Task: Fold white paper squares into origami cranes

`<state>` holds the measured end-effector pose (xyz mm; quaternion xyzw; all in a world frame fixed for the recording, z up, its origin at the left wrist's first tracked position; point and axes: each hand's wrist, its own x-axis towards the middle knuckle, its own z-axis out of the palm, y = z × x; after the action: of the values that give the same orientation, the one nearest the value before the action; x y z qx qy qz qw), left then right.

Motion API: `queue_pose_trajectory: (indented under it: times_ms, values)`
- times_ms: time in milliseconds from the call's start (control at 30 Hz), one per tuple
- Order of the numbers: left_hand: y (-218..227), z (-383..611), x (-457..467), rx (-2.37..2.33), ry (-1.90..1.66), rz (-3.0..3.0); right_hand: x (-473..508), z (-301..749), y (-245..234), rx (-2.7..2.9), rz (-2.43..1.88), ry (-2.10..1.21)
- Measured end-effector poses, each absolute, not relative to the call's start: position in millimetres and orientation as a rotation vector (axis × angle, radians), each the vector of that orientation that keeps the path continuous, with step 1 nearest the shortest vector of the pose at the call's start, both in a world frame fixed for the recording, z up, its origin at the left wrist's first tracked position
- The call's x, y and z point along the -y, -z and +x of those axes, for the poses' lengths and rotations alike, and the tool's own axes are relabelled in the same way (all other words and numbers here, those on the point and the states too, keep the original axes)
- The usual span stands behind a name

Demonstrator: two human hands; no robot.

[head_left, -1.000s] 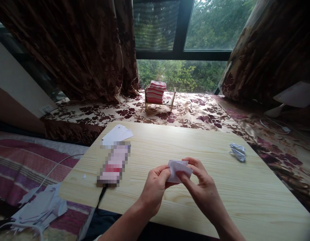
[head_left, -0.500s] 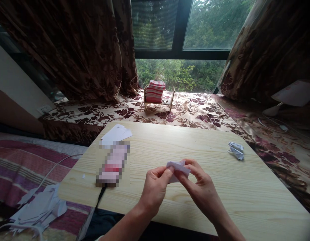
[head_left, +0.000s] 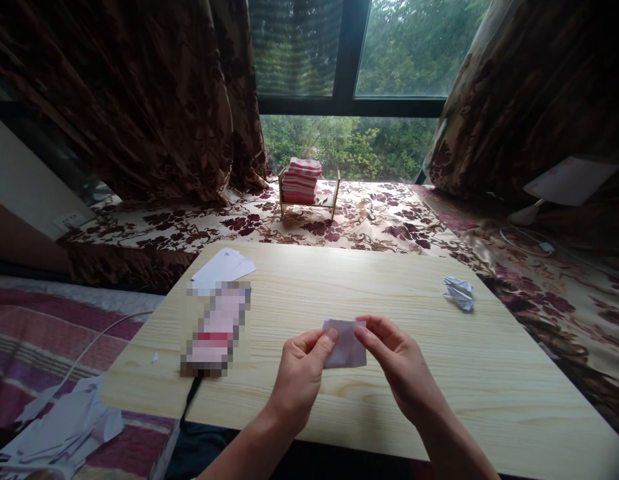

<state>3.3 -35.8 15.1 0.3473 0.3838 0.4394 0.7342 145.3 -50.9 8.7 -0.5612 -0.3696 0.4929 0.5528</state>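
Fingers of the left hand and right hand pinch a small white paper near its upper corners over a pale worktop; uneven thumb pressure could skew or crease it. Folded paper lies farther right.

Ahead of you, a small wooden rack of folded striped cloths stood before the window, between floral curtains; a lamp sat to your right.

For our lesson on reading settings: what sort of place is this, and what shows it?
Probably a bedroom in a home: a striped cover spread at left, patterned curtains hung at both sides, and what looks like a lamp at right.
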Motion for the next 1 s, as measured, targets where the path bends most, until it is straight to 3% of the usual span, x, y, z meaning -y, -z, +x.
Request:
queue_pose_trajectory:
  times_ms: [767, 1000]
  values:
    - [-11.0, 3.7, 34.0, -0.826, -0.986, 0.756, 52.7, 142.2, -10.7, 0.794, -1.241, -1.232]
    - [-15.8, 6.6, 34.1, -0.817, -1.056, 0.667, 52.6, 141.0, -5.4, 0.927, -1.302, -0.922]
